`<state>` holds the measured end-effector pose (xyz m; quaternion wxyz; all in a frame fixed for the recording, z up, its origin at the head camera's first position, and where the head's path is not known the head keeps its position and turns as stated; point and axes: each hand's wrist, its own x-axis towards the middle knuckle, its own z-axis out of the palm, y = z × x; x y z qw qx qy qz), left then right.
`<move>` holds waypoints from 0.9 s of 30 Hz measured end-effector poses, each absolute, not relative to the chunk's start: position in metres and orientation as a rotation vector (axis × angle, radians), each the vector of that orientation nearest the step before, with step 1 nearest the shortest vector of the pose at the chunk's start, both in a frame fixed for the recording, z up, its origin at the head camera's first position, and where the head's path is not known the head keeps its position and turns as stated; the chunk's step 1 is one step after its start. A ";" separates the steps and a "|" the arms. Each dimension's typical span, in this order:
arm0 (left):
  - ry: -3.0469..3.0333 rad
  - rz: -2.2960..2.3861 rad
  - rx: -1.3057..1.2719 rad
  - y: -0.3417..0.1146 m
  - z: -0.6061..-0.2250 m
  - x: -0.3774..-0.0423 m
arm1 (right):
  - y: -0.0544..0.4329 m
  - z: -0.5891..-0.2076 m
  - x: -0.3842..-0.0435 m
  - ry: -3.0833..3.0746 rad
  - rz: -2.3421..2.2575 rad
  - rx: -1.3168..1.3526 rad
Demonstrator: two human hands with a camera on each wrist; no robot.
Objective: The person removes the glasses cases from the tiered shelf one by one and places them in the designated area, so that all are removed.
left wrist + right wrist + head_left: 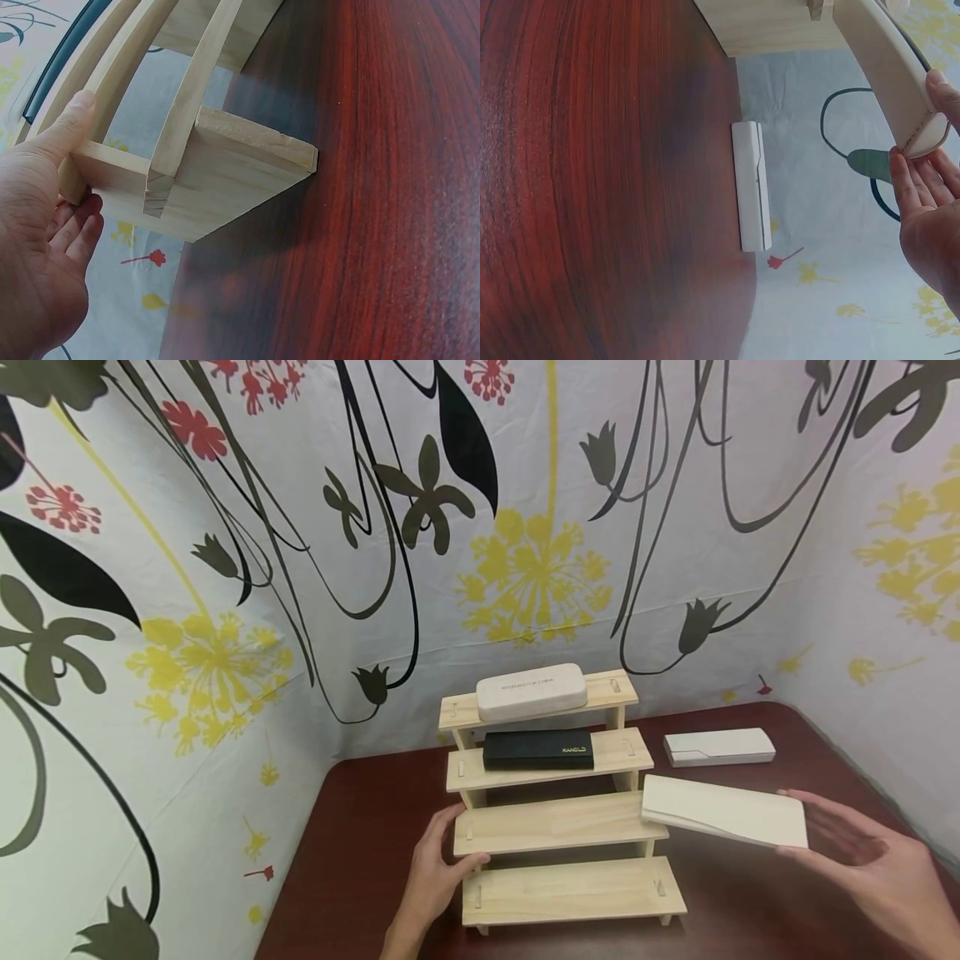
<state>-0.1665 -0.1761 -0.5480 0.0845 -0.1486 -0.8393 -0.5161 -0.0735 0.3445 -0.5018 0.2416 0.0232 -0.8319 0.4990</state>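
A four-tier wooden stand is on the table. My left hand grips the left end of its second tier from the bottom, thumb on top and fingers underneath in the left wrist view. My right hand pinches the right end of a cream glasses case between thumb and fingers. The far end of that case overlaps the right end of the same tier in the head view. A beige glasses case lies on the top tier, and a black glasses case on the tier below it.
Another white glasses case lies on the dark red table, right of the stand near the back edge. A flower-patterned cloth hangs behind the table and at both sides.
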 end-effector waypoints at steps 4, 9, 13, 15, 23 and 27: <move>-2.499 -1.540 -0.447 -0.176 -0.548 -0.167 | 0.345 -0.501 -0.074 -2.278 1.374 0.051; -2.498 -1.533 -0.454 -0.177 -0.548 -0.168 | 0.348 -0.501 -0.076 -2.280 1.380 0.051; -2.496 -1.532 -0.454 -0.177 -0.549 -0.168 | 0.350 -0.504 -0.078 -2.281 1.387 0.049; -2.496 -1.530 -0.454 -0.177 -0.549 -0.168 | 0.352 -0.507 -0.079 -2.277 1.406 0.039; -2.492 -1.533 -0.450 -0.176 -0.548 -0.167 | 0.358 -0.516 -0.086 -2.260 1.426 0.007; -2.491 -1.541 -0.450 -0.176 -0.548 -0.167 | 0.362 -0.519 -0.088 -2.261 1.458 -0.051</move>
